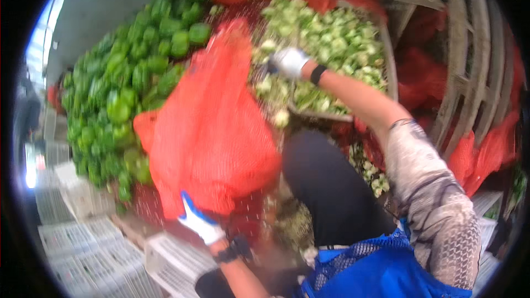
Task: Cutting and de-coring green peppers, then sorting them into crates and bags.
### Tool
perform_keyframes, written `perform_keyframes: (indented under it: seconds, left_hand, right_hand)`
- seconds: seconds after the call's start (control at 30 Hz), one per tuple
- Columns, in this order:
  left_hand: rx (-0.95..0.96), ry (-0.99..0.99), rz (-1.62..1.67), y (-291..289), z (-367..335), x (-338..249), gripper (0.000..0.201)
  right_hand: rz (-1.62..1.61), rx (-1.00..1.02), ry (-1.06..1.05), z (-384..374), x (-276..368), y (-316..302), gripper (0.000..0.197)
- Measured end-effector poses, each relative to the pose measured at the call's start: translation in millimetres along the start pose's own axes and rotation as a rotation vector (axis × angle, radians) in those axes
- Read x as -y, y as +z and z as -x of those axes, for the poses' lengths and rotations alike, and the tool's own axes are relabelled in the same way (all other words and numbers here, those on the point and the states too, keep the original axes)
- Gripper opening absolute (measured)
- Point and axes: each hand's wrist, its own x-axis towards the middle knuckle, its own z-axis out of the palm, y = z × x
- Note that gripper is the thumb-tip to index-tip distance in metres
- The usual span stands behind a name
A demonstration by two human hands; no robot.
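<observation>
Blue mesh vest (pixel 381 270) sits closest, bottom right, coarse open weave, next to a grey patterned sleeve (pixel 436 204) and a dark trouser knee (pixel 326 187). Left hand (pixel 200 222), white glove with blue trim, is closed on the bottom edge of the red net sack (pixel 212 127), fingers curled into the mesh. Right hand (pixel 289 62), white glove, black wristband, reaches up to the sack's top right edge; blur hides the fingers, so I cannot tell if it grips or just rests there. Sack hangs mid-frame between both hands, soft, limp, fine netting, tilted with its neck toward the top. Left of it: big pile of green peppers (pixel 124 94), glossy, blocky, packed tight against a grey wall (pixel 105 5). Behind the right hand: tray (pixel 390 66) of pale green cut pieces (pixel 331 38), small and ragged, heaped to the rim. More red netting (pixel 480 149) crumpled at right, beside curved grey slats (pixel 469 60). White slotted crates (pixel 83 243) lower left, hard edges, stacked close. Room is tight: sack nearly touches the peppers, little open floor visible.
</observation>
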Motion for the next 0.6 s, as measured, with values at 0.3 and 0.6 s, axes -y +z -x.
perform_keyframes:
  seconds: [0.3,0.6]
  left_hand:
    - [0.076,0.199,-0.116,-63.2,-4.7,-3.8,0.040]
    - [-0.029,-0.002,0.167,-76.6,-0.9,-46.5,0.036]
  right_hand:
    - [0.160,0.130,0.078,67.6,-161.2,-104.5,0.041]
    - [-0.594,-0.078,0.544,35.9,24.1,-167.4,0.030]
